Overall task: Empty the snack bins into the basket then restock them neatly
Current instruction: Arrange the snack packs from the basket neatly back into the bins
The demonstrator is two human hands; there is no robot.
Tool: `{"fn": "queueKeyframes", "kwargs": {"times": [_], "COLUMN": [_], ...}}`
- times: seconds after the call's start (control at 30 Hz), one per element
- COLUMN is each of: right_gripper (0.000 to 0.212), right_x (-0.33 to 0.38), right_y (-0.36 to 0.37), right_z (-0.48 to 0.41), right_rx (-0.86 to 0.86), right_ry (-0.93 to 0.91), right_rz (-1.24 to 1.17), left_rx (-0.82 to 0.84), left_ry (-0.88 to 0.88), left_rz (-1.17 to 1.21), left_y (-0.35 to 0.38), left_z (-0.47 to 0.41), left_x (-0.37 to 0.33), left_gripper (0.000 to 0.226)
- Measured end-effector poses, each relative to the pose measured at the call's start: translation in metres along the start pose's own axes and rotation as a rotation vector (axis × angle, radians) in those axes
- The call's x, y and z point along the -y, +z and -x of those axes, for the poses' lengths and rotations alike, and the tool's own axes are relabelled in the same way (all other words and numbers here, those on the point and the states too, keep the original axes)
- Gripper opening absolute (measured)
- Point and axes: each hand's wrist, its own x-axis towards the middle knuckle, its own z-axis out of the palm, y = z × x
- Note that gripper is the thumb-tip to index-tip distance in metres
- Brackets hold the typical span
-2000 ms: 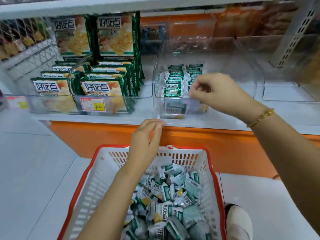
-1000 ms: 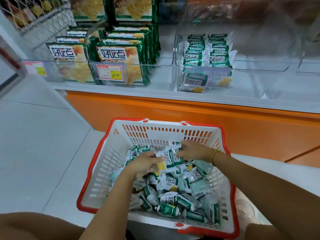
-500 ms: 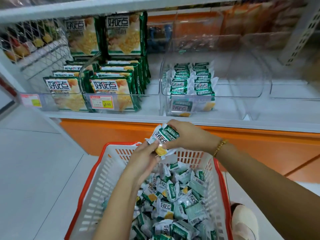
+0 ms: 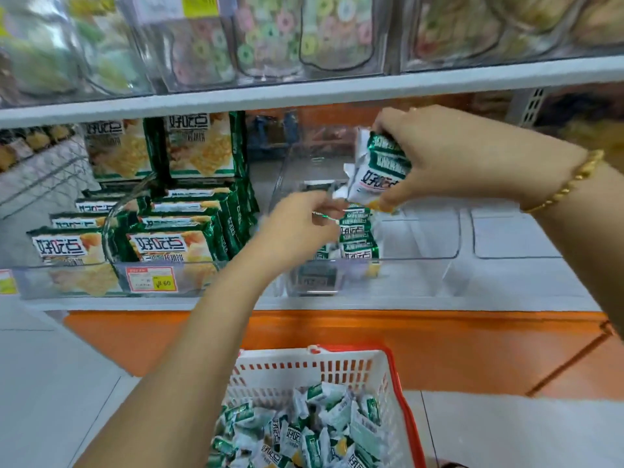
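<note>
Fingers (image 4: pixel 391 121) of our right hand (image 4: pixel 466 157) grip stacked packets (image 4: pixel 378 170) above the bin (image 4: pixel 422 275); our left hand (image 4: pixel 297 228) meets the row (image 4: pixel 358 238), its grip blurred.

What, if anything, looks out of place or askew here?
Nothing stands out. The packets in the clear bin stand in tidy rows, the right hand holds a few more above them, and the only jumble is the loose heap in the basket.

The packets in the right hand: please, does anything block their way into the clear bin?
Nothing visible does: the clear bin is open-topped below the packets, and the left hand is at the stocked row to their left.
</note>
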Motion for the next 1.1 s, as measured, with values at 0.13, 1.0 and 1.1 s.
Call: {"fn": "queueKeyframes", "kwargs": {"times": [0.13,1.0,1.1], "right_gripper": [0.058,0.062,0.067], "right_x": [-0.028,-0.050,-0.048], "right_y": [0.024,0.109,0.102], "right_z": [-0.005,-0.026,-0.027], "right_rx": [0.231,0.675,0.753], "right_ry": [-0.046,0.167,0.318], "right_rz": [0.197,-0.204,-0.361], "left_rx": [0.207,0.332,0.371], "left_ry": [0.022,0.120,0.062], "left_rz": [-0.336,-0.836,-0.776], "left_y": [0.027,0.057,0.053], "left_z": [-0.049,-0.108,-0.106], "left_x": [0.016,0.038,0.040], "left_gripper": [0.042,0.049,0.059]}}
